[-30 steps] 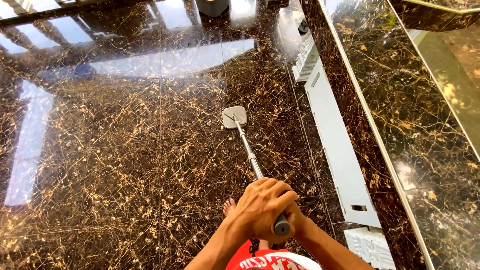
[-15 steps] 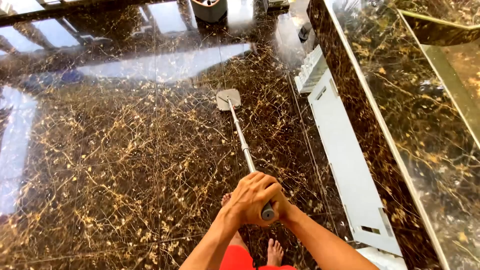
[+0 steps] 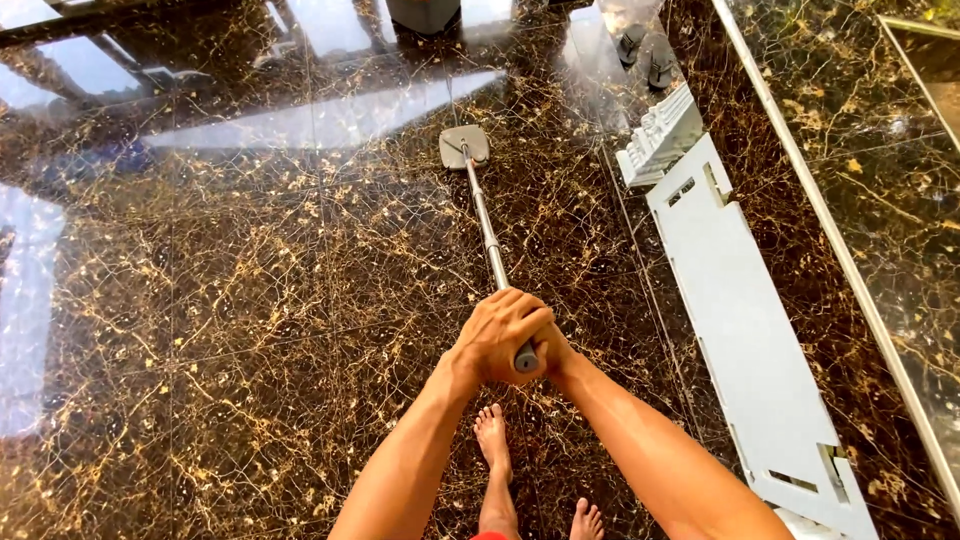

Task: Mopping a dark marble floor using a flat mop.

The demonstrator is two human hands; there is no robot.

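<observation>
Both my hands grip the top end of a long metal mop pole. My left hand wraps over the grey handle end, and my right hand is mostly hidden under it, clasping the same end. The pole slants away from me to a small flat grey mop head resting on the glossy dark brown marble floor. My bare feet stand on the floor just below my hands.
A long white flat panel lies on the floor along a dark marble wall at the right. A white ridged piece sits at its far end, with a pair of dark sandals beyond. A dark bin base stands at the top.
The mop head has slid farther away from me across the floor as my arms stretched forward. My view has tipped down, showing my feet.
</observation>
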